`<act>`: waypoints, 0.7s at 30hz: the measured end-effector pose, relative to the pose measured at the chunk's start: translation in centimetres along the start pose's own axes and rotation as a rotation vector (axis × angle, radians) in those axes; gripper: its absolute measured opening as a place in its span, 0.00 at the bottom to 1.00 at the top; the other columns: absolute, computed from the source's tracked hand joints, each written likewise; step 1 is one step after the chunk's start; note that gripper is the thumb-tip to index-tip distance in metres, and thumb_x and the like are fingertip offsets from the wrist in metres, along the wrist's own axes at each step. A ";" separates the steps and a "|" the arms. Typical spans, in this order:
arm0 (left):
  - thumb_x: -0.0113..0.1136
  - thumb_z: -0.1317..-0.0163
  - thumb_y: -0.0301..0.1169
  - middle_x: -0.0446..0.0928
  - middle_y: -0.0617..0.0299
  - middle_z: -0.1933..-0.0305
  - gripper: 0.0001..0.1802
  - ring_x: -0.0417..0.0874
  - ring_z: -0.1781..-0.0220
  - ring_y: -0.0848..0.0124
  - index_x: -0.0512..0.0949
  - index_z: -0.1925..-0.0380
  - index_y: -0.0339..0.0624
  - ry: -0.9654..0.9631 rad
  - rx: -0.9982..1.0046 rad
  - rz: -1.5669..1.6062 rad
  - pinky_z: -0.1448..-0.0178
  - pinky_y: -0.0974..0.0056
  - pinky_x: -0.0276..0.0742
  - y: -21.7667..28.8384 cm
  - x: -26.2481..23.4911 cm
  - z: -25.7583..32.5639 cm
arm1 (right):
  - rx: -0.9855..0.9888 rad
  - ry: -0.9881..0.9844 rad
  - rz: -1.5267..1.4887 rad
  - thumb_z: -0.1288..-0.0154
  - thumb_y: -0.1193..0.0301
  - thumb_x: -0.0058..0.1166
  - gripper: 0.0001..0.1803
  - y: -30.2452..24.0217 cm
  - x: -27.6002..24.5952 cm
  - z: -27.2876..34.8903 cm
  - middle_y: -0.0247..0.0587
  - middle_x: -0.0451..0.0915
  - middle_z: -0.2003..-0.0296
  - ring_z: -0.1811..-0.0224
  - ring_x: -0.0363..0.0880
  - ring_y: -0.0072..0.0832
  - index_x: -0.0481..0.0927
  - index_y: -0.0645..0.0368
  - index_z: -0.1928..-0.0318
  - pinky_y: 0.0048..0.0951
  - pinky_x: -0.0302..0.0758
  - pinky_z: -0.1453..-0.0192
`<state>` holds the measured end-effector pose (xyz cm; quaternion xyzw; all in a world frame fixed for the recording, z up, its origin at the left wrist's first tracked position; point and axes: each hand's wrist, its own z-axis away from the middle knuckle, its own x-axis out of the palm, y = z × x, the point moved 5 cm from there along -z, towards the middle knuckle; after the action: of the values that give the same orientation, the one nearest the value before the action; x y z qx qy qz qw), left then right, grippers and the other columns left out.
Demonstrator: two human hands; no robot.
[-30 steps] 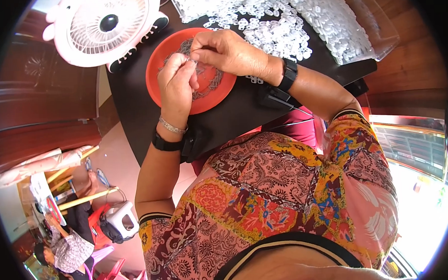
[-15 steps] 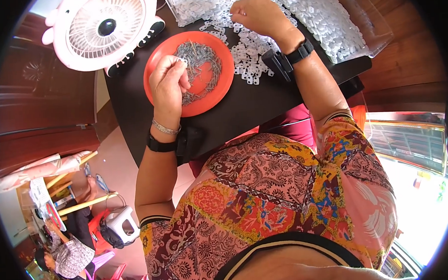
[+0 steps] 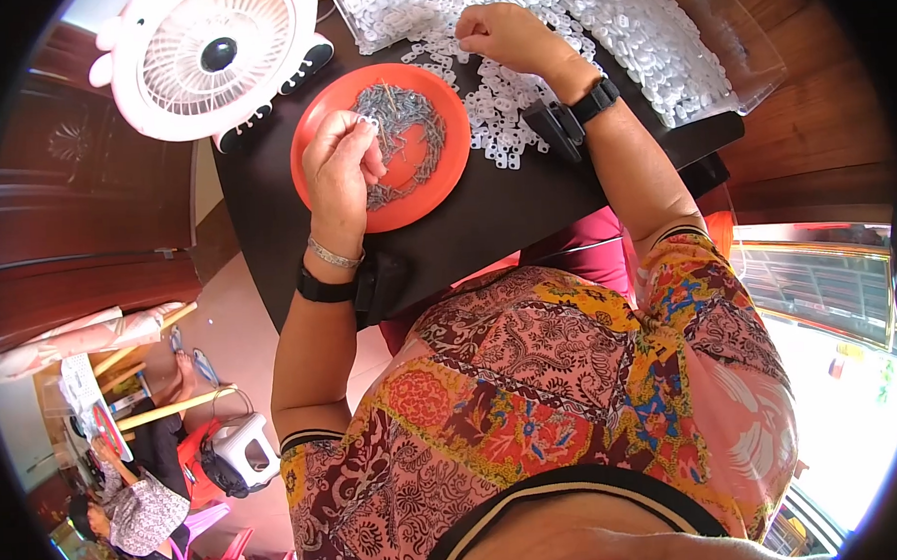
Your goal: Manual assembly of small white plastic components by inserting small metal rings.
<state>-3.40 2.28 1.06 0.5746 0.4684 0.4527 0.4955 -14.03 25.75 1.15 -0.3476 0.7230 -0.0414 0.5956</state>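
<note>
Over the left part of a red plate (image 3: 456, 170), my left hand (image 3: 340, 175) is closed in a pinch. A small white plastic piece (image 3: 368, 121) shows at its thumb and fingertip. Grey nails or screws (image 3: 401, 104) lie heaped around the plate's inside. My right hand (image 3: 508, 39) hangs over the scattered white plastic pieces (image 3: 501, 113), with its fingers curled together. Whatever those fingers may hold is hidden. The loose pieces are small, flat and punched with holes.
A pink-and-white fan (image 3: 218, 54) stands at the table's far left. Beyond the right hand, a clear plastic bin (image 3: 749, 52) holds many white pieces; another pile (image 3: 407, 17) fills a container at the back. A person (image 3: 148, 513) sits at the lower left.
My right hand has dropped slightly nearer, its fingers still curled. The left hand keeps its pinch on the white piece, nearly in the same place.
</note>
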 end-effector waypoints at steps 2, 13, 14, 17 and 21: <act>0.47 0.34 0.31 0.70 0.66 0.78 0.10 0.70 0.79 0.79 0.71 0.74 0.40 -0.002 -0.015 -0.023 0.74 0.75 0.64 0.0 0.0 0.0 | 0.052 -0.040 -0.209 0.41 0.66 0.56 0.12 -0.2 0.1 0.0 0.35 0.80 0.71 0.71 0.77 0.25 0.80 0.59 0.60 0.27 0.74 0.64; 0.50 0.36 0.29 0.70 0.67 0.81 0.08 0.67 0.82 0.81 0.72 0.73 0.39 0.034 -0.023 0.043 0.77 0.76 0.60 0.0 0.3 0.2 | 0.012 -0.301 -1.035 0.37 0.72 0.57 0.11 -7.9 2.0 1.5 0.30 0.79 0.67 0.67 0.74 0.14 0.79 0.63 0.56 0.17 0.72 0.62; 0.50 0.36 0.29 0.69 0.67 0.82 0.08 0.66 0.82 0.82 0.72 0.73 0.39 0.032 -0.028 0.030 0.78 0.76 0.60 -0.1 0.3 0.1 | 0.007 -0.307 -1.068 0.37 0.73 0.55 0.11 -8.1 2.6 1.7 0.30 0.78 0.68 0.68 0.74 0.15 0.79 0.64 0.55 0.17 0.72 0.62; 0.50 0.36 0.29 0.69 0.67 0.82 0.08 0.66 0.82 0.81 0.71 0.74 0.39 0.019 -0.041 0.042 0.78 0.76 0.60 -0.3 0.5 0.0 | 0.002 -0.324 -1.084 0.37 0.73 0.55 0.11 -8.9 3.2 2.2 0.29 0.77 0.70 0.69 0.72 0.15 0.79 0.64 0.56 0.18 0.71 0.63; 0.50 0.36 0.29 0.68 0.67 0.82 0.08 0.65 0.82 0.81 0.70 0.74 0.39 0.013 -0.046 0.047 0.78 0.76 0.60 -0.3 0.5 0.1 | 0.008 -0.334 -1.055 0.37 0.73 0.55 0.11 -9.4 3.1 2.4 0.29 0.76 0.70 0.69 0.73 0.15 0.79 0.65 0.56 0.18 0.72 0.63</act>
<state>-3.21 2.78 0.82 0.5708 0.4476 0.4786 0.4947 -7.82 17.80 2.31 -0.6621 0.3464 -0.2813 0.6020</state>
